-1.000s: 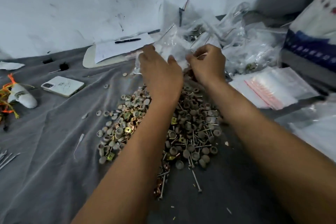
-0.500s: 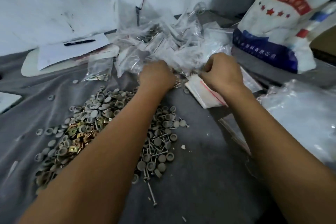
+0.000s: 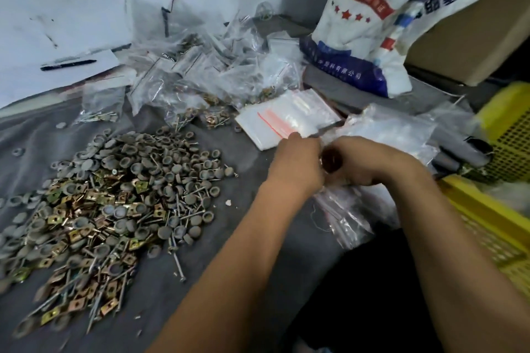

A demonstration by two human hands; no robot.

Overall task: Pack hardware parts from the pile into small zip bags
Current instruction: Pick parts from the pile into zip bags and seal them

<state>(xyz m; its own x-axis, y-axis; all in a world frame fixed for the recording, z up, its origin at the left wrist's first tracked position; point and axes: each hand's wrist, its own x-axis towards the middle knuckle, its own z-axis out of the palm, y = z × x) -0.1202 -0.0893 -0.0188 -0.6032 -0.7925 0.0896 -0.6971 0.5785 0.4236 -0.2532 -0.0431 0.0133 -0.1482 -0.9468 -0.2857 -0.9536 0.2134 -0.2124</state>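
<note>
The pile of hardware parts lies on the grey cloth at the left: grey round caps, brass square plates and long nails. A flat stack of empty zip bags with red seal strips sits behind my hands. Several more loose clear zip bags lie under my wrists. My left hand and my right hand are close together above these loose bags, fingers curled, pinching clear plastic between them. A small dark round shape shows between the hands; I cannot tell what it is.
A heap of filled zip bags lies at the back by the wall. A printed white-and-blue sack stands at the back right. A yellow mesh crate borders the right side. A pen rests on paper at the back left.
Both hands have moved from the heap of filled bags at the back, right and nearer, to the empty zip bags. The view has swung right, so the parts pile now sits at the left.
</note>
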